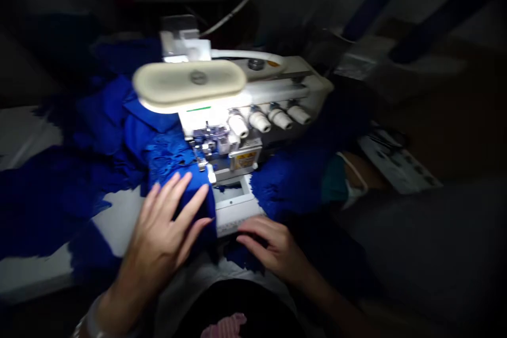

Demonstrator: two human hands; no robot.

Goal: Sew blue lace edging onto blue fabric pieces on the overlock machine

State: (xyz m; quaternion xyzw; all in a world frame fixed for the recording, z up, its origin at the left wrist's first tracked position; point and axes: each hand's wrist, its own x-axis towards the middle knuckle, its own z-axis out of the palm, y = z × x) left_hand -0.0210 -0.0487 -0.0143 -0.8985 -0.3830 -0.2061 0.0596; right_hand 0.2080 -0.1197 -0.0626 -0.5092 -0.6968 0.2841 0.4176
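Observation:
My left hand (164,229) lies flat with fingers spread on a piece of blue fabric (186,190), just in front of the presser foot (206,150) of a white overlock sewing machine (237,105). The fabric runs under the foot, and its lacy edge bunches to the left. My right hand (273,245) rests lower down at the machine's front edge, fingers stretched out and pressed on dark blue cloth there. Neither hand grips anything.
Heaps of blue fabric (99,116) cover the white table (119,222) on the left, and another blue pile (293,179) lies right of the machine. Four tension knobs (269,116) line the machine's front. A cable (237,5) rises behind. The surroundings are dark.

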